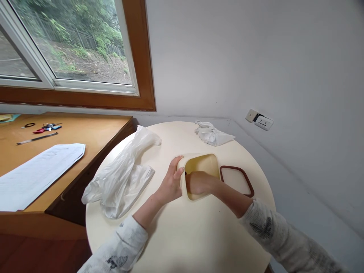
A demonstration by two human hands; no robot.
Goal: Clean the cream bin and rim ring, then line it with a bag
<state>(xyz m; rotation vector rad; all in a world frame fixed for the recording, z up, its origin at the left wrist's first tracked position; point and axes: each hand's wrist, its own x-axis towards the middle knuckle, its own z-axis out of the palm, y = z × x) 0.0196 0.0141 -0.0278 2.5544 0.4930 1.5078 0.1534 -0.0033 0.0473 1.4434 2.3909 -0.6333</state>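
Observation:
A cream plastic food container [205, 163] is tipped on the round table, its open mouth facing me. My left hand [171, 181] grips its left side, with thumb and fingers on the rim and outer wall. Inside the container is my right hand [197, 182]; its fingers are hidden by the hand itself and the container wall. A small dark spot shows near those fingers, too small to name. To the right of the container, a clear lid with a reddish-brown rim [247, 179] lies flat on the table.
The round cream table [182, 242] carries a large crumpled white plastic bag [122, 178] at left and a smaller one [212, 134] at the back. A wooden desk [99, 129] on the left holds papers [42, 174], a pen [36, 138] and keys [49, 127]. Walls stand behind and right.

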